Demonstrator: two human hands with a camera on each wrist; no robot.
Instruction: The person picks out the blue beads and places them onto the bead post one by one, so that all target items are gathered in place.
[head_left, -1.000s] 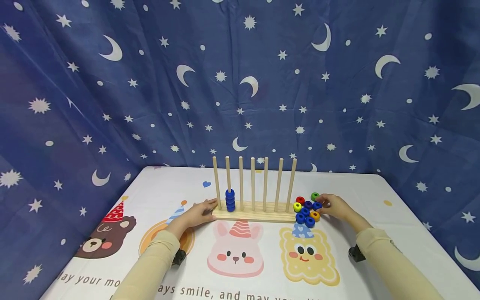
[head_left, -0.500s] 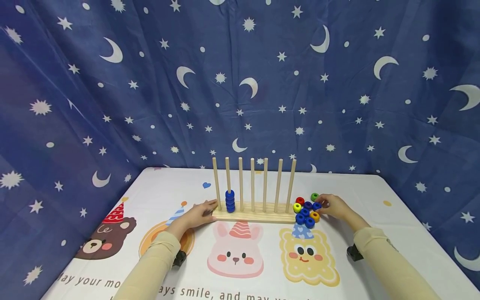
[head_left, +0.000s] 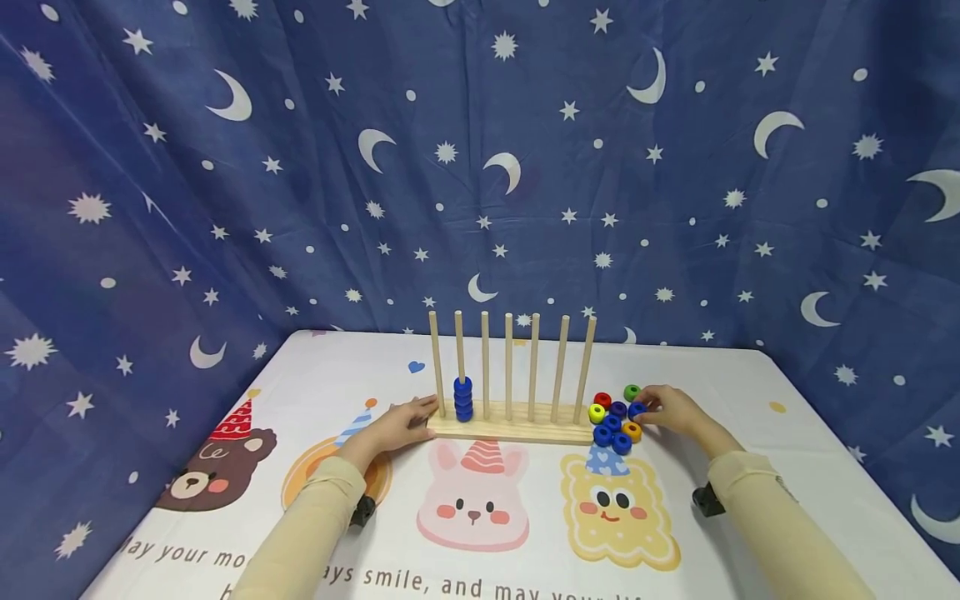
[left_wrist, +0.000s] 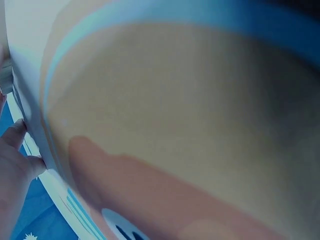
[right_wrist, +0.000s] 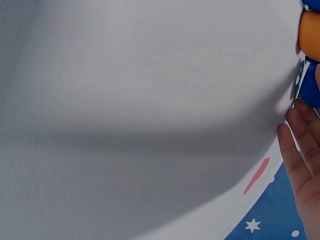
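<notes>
A wooden peg stand (head_left: 510,423) with several upright pegs stands on the table in the head view. Dark blue beads (head_left: 463,400) are stacked on its second peg from the left. My left hand (head_left: 393,427) grips the stand's left end, thumb in front and fingers further back. At the right end lies a cluster of loose ring beads. My right hand (head_left: 671,412) pinches a blue bead (head_left: 637,410) at the cluster's right side. In the right wrist view, that blue bead (right_wrist: 310,86) shows by the fingertips, partly cut off by the frame edge.
Around the held bead lie a green bead (head_left: 632,392), a red bead (head_left: 602,401), a yellow bead (head_left: 596,413), an orange bead (head_left: 632,432) and several blue ones. The white printed tablecloth (head_left: 697,533) ends at a blue star-and-moon curtain (head_left: 480,167) behind.
My right thumb and fingers have drawn slightly closer together at the blue bead. The left hand stays on the stand's end, and the head view has shifted a little.
</notes>
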